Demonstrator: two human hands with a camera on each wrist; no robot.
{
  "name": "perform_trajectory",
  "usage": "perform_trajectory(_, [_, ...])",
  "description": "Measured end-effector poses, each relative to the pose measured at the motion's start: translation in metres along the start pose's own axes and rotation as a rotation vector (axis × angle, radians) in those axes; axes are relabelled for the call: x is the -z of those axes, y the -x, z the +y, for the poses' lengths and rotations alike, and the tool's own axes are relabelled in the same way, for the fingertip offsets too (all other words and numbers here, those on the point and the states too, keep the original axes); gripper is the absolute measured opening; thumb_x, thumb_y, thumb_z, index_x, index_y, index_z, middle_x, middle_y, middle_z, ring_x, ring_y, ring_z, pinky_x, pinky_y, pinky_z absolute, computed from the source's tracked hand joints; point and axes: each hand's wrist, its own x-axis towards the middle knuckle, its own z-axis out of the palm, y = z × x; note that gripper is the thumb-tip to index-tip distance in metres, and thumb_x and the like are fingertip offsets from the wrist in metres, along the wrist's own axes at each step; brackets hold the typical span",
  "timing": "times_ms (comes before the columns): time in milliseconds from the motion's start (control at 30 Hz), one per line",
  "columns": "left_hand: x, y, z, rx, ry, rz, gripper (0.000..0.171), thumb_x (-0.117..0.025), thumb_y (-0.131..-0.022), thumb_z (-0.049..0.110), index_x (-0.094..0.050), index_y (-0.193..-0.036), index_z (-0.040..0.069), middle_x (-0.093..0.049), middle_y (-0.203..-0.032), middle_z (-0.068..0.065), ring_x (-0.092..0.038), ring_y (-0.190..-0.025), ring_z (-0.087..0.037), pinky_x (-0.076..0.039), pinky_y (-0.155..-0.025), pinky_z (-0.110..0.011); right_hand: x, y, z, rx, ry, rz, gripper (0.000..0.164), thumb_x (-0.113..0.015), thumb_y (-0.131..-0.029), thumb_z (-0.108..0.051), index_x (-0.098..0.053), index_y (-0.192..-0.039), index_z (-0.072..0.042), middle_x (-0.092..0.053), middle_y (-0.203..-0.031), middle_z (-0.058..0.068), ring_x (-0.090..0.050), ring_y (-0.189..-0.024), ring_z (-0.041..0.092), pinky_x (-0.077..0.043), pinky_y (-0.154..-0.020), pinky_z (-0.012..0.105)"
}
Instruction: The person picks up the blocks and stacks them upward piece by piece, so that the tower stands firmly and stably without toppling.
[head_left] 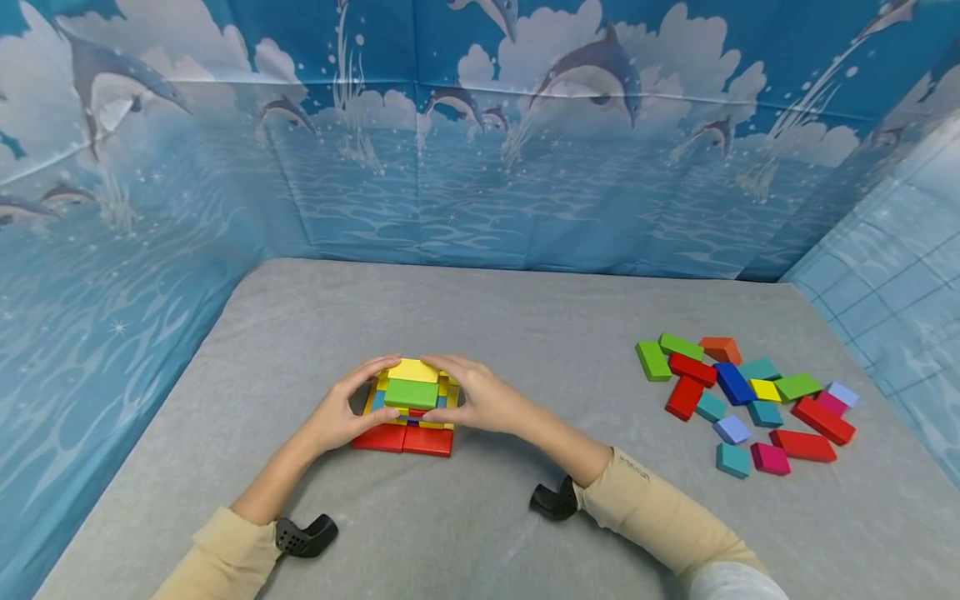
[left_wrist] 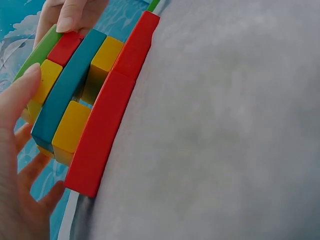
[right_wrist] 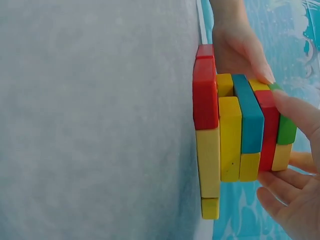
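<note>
Your left hand [head_left: 337, 414] and right hand [head_left: 483, 396] pinch the block stack [head_left: 411, 394] up top; loose blocks [head_left: 765, 391] scattered right.

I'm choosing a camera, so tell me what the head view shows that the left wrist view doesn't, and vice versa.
Head only: loose blocks scattered at the right, beige sleeves, black wrist devices.
Left wrist only: the full near face of the long teal block, with an opening between two yellow blocks below it.
Both: left hand and right hand gripping the block stack, its green block, two red base blocks, grey surface and blue backdrop.
</note>
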Motion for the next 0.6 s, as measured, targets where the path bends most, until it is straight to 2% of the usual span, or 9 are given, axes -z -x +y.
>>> perform_trajectory(267, [0.000,0.000,0.001,-0.015,-0.004,0.024,0.059,-0.072,-0.073,-0.004,-0.048,-0.127,-0.005,-0.047,-0.130,-0.018,-0.043,-0.117,-0.030,-0.037,-0.092,-0.047,0.002,-0.002,0.004,-0.021,-0.094,-0.001,0.071,-0.075,-0.075,-0.033,-0.044,-0.132,-0.006,-0.053,-0.124,0.005,-0.050,-0.107,0.014,-0.044,-0.091,0.031])
perform_trajectory(467, [0.000,-0.001,0.002,0.002,0.013,0.029,0.058,-0.072,-0.072,-0.004,-0.049,-0.126,-0.004,-0.048,-0.129,-0.019,-0.044,-0.116,-0.032,-0.036,-0.092,-0.051,0.002,-0.001,0.004,-0.029,-0.099,-0.012,0.071,-0.074,-0.076,-0.034,-0.043,-0.134,-0.007,-0.051,-0.128,0.005,-0.049,-0.110,0.015,-0.043,-0.093,0.033])
perform_trajectory(600, [0.000,-0.001,0.003,0.017,-0.004,0.037,0.057,-0.073,-0.072,-0.002,-0.050,-0.125,-0.003,-0.049,-0.128,-0.019,-0.044,-0.116,-0.028,-0.037,-0.092,-0.052,0.016,0.008,0.012,-0.010,-0.139,0.019,0.071,-0.073,-0.078,-0.029,-0.040,-0.136,-0.006,-0.047,-0.133,0.009,-0.048,-0.115,0.023,-0.041,-0.095,0.041])
